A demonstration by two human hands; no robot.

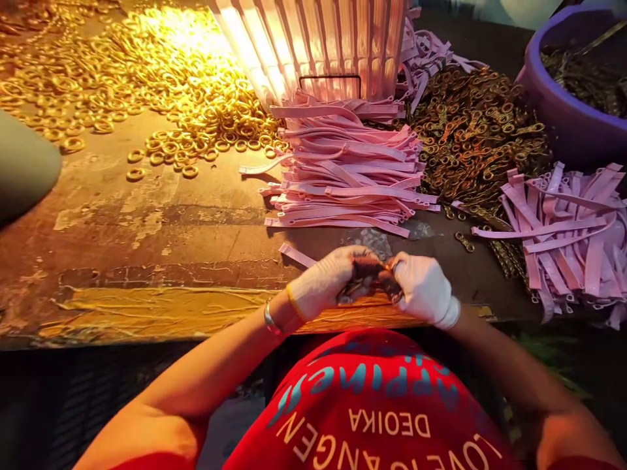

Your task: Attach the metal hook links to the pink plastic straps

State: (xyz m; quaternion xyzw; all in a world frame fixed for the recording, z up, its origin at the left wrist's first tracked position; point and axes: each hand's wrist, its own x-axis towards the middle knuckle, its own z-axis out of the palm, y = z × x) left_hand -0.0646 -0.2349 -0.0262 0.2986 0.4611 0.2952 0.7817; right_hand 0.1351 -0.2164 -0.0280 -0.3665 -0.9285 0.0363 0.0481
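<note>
Both my hands wear white gloves with dark-stained fingertips and meet just above the table's front edge. My left hand (333, 277) is closed, and a pink strap (296, 254) sticks out from behind it to the left. Pinched close against it, my right hand (421, 284) has its fingers curled in. A small coppery glint shows between the fingertips, too hidden to name. Beyond the hands lies a stack of pink straps (353, 176), laid mostly crosswise. Brass-coloured snap clips (480, 124) are heaped to the right of it, with one loose clip (464, 242) nearer my right hand.
Gold rings (196, 98) spread over the back left. A ribbed translucent basket (323, 46) stands behind the straps. More pink straps (568, 228) pile up at right, below a purple tub (533, 72) holding metal pieces. A pale rounded object (24, 163) juts in at left.
</note>
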